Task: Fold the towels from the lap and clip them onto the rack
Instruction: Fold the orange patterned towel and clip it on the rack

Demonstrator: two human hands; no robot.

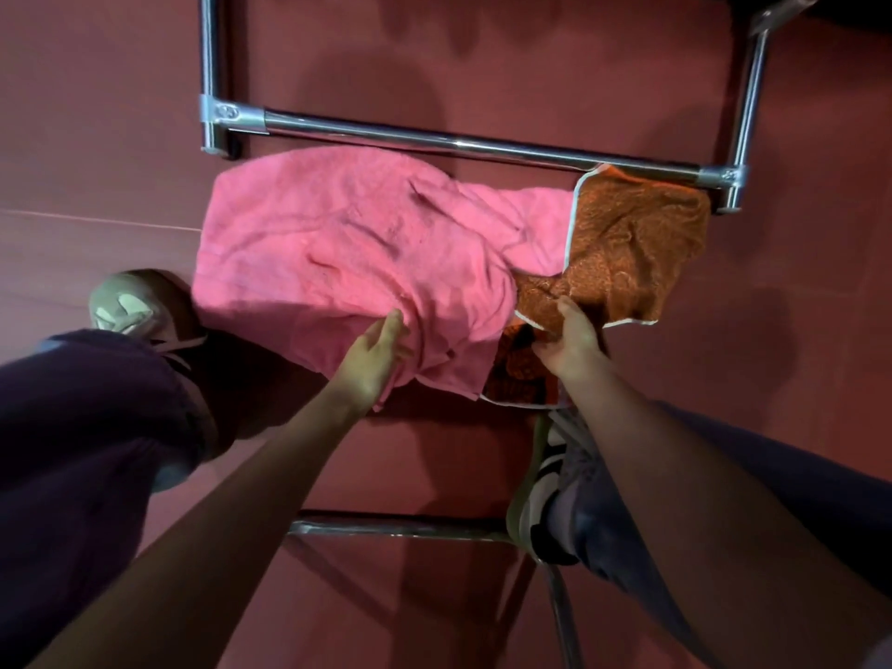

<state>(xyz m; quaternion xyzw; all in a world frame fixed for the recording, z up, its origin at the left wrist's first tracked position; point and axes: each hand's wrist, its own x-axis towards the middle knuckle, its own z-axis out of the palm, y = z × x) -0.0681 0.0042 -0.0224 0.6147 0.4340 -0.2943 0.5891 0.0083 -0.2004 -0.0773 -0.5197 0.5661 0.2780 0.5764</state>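
A crumpled pink towel (347, 253) lies spread on the red floor below the chrome rack's bottom bar (473, 147). An orange towel with a white border (632, 243) lies to its right, one corner draped against the bar near the right joint. My left hand (374, 362) reaches under the near edge of the pink towel, fingers mostly straight, with the cloth over them. My right hand (574, 338) pinches a fold of the orange towel at its near edge. No clips are visible.
The rack's two chrome uprights (208, 45) (753, 89) rise at the left and right. A lower metal bar (400, 526) crosses near my feet. My shoes (128, 301) (540, 494) stand on the red floor on either side of the towels.
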